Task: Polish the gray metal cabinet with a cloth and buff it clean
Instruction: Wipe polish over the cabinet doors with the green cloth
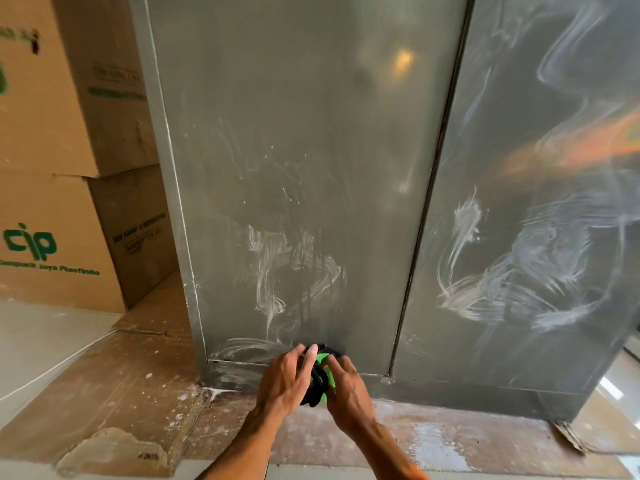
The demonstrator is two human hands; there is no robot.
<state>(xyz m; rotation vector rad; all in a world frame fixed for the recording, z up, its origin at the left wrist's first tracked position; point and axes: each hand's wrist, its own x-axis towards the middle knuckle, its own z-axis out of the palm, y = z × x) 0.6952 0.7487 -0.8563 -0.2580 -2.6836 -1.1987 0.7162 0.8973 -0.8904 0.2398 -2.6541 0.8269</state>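
The gray metal cabinet (304, 140) stands in front of me with two doors, both streaked with white polish smears. At the bottom edge of the left door a bunched black and green cloth (320, 374) is held against the metal. My left hand (284, 379) grips the cloth from the left, fingers curled over it. My right hand (346, 389) holds it from the right. Most of the cloth is hidden between the two hands.
Two stacked cardboard boxes (62, 209) stand to the left of the cabinet. Flattened cardboard sheets (114, 386) spotted with white cover the floor under and in front of the cabinet. A dark seam (429, 188) divides the two doors.
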